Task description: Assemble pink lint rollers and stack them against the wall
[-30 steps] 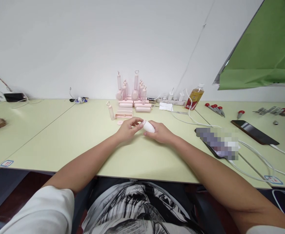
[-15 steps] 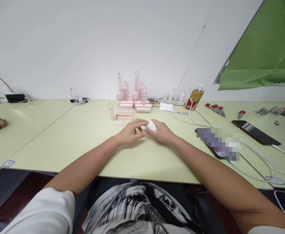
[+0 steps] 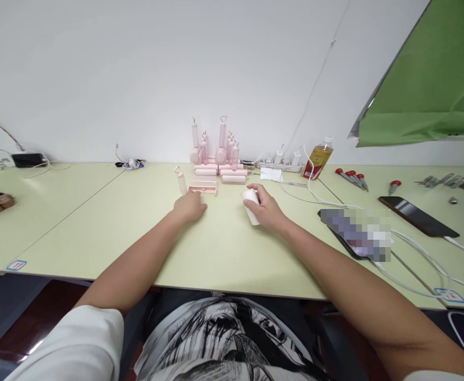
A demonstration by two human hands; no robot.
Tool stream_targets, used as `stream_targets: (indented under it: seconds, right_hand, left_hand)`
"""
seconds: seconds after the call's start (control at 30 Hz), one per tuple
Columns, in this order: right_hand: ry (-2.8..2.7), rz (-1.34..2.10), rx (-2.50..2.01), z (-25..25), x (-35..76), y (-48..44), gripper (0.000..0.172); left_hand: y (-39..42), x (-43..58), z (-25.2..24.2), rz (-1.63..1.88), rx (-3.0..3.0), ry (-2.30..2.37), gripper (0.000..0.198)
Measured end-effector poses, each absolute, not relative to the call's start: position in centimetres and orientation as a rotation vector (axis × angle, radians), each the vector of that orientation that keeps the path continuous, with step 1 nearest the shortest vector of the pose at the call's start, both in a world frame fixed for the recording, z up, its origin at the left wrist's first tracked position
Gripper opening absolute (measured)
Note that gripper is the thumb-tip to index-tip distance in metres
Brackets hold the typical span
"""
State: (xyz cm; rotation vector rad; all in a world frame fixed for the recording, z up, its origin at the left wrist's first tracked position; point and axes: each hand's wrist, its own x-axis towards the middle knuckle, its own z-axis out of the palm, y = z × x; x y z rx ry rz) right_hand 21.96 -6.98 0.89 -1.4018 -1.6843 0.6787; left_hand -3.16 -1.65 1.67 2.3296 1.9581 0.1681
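Observation:
My right hand point(image 3: 267, 208) is wrapped round a white cylindrical roll point(image 3: 251, 207), held tilted above the table. My left hand point(image 3: 190, 206) is on the tabletop with its fingers bent downward and close together. It covers the spot where a small pink disc lay, so the disc and the fingertips are hidden. Just beyond that hand lies an open pink case point(image 3: 203, 189), and beside it stands a slim pink handle point(image 3: 181, 181) with a loop on top.
Several assembled pink rollers point(image 3: 220, 153) and pink cases stand against the wall. A drink bottle point(image 3: 318, 157) and a power strip point(image 3: 287, 165) are at the back right. Phones point(image 3: 417, 215), white cables and red-tipped tools point(image 3: 351, 177) lie to the right.
My left hand has moved away from the white roll, to the left and down over the pink disc. The roll, now only in my right hand, shows more of its length.

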Motion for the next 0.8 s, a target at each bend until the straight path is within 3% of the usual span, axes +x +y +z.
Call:
stream_targets:
  seconds: [0.13,0.27,0.43,0.57,0.8]
  right_hand:
    - [-1.575,0.698,-1.402,1.1,21.7,-7.0,0.034]
    - [-1.390,0.757,-1.345,1.1,21.8,-6.5,0.033]
    - [-1.109,1.060,-1.133,1.5,21.9,-6.2,0.044]
    - [-1.041,1.256,-1.042,1.7,21.9,-6.4,0.034]
    - [-1.154,1.322,-0.916,1.2,21.6,-6.8,0.032]
  left_hand:
    - [-1.3,-3.1,1.4,0.122,2.379,1.947,0.029]
    - [-1.2,-3.3,1.4,0.191,2.346,1.898,0.024]
    - [-1.5,-2.8,1.4,0.609,2.081,1.598,0.029]
    - [-2.3,-1.6,1.7,1.021,1.592,1.118,0.038]
    - [-3.4,-0.2,1.8,1.152,1.403,0.845,0.044]
